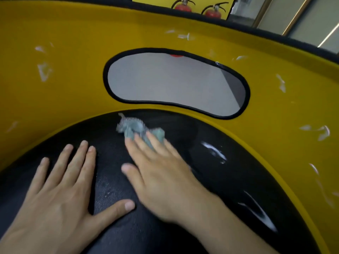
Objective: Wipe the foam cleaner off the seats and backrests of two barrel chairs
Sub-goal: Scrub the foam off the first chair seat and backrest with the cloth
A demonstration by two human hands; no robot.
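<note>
A barrel chair fills the view, with a black domed seat (113,182) and a curved yellow backrest (73,74). My right hand (159,176) lies flat on the seat and presses a crumpled grey-blue cloth (135,129) under its straight fingers, near the seat's back edge; the hand is motion-blurred. My left hand (60,195) rests flat on the seat's left side, fingers spread, holding nothing. White foam streaks (214,151) remain on the seat's right side, and small foam smears (44,70) dot the backrest on both sides.
An oval opening (174,83) with black trim pierces the backrest, showing grey floor behind. Two red fire extinguishers (183,5) stand past the chair's black top rim, against a yellow wall. Glass panels with metal frames (293,19) are at the upper right.
</note>
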